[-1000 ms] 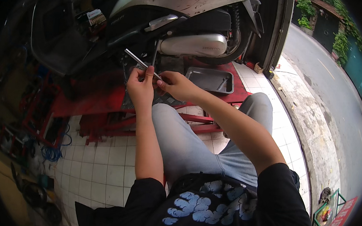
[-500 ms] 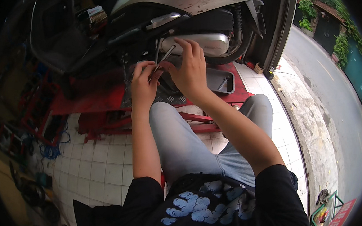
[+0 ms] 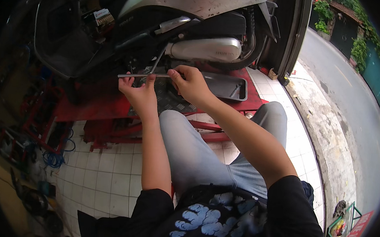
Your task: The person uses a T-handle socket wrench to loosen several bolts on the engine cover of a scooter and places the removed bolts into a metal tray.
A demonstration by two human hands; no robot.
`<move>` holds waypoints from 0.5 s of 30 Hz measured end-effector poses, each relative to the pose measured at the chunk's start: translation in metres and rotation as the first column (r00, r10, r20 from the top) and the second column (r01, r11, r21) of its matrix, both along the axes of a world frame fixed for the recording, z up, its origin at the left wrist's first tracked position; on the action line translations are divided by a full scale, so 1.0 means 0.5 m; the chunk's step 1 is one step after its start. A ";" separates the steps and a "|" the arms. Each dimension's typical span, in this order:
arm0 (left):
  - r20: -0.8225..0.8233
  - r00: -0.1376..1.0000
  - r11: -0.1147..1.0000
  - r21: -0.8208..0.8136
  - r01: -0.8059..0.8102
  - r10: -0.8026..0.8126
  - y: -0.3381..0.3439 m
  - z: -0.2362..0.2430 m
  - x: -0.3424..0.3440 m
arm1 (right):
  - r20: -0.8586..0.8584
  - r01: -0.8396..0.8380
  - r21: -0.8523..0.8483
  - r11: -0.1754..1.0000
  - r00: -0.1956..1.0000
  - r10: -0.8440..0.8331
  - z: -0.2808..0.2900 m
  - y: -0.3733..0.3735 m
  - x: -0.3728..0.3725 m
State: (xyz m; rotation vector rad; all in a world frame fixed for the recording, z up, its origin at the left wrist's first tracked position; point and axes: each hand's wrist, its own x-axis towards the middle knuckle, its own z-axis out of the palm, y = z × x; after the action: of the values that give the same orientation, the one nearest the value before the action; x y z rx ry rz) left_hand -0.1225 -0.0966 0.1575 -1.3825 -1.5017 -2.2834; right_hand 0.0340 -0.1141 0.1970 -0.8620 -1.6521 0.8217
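A slim silver T-handle wrench [image 3: 133, 76] has its crossbar lying nearly level in front of me. Its shaft [image 3: 158, 60] slants up from the bar to the side of a scooter [image 3: 203, 49], just left of the silver engine cover; what its tip meets is too dark to make out. My left hand [image 3: 139, 95] grips the bar from below, fingertips near its left end and thumb at the shaft. Around the bar's right end close the thumb and fingers of my right hand [image 3: 189, 84].
A dark metal tray [image 3: 245, 92] with a small tool inside stands on the red lift platform [image 3: 94, 101], right of my hands. Blue hose [image 3: 52, 158] lies coiled on the tiled floor at left. Beyond the doorway runs a street [image 3: 354, 95].
The crossbar has swung from a steep slant to nearly level. My left hand has moved left and down a little; my right hand has come down and left, closing around the bar's end.
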 end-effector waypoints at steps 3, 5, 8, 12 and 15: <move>-0.230 0.843 0.874 0.123 -0.470 0.486 -0.046 0.043 0.046 | -0.118 0.033 0.075 0.997 0.993 -0.024 0.009 0.013 0.011; -0.393 0.755 0.847 0.157 -0.507 0.525 -0.060 0.049 0.048 | -0.169 0.054 0.081 0.995 0.985 -0.039 0.026 0.007 0.015; -0.490 0.855 0.985 0.048 -0.166 0.168 -0.056 0.041 0.039 | -0.184 0.027 0.015 1.000 0.983 -0.024 0.032 0.012 0.022; -0.137 0.977 0.941 -0.319 0.111 -0.162 -0.088 0.058 0.077 | -0.047 -0.064 0.169 0.984 0.996 0.072 -0.002 0.006 0.018; 0.086 0.927 0.877 -0.305 0.372 -0.364 -0.071 0.051 0.067 | 0.174 -0.077 -0.033 0.996 0.981 0.082 -0.049 0.000 0.004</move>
State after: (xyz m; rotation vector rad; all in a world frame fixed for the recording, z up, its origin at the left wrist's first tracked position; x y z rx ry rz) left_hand -0.0889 -0.1321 0.1828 -1.8781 -1.8136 -2.3422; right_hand 0.0361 -0.1140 0.1725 -0.9125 -1.8434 0.8433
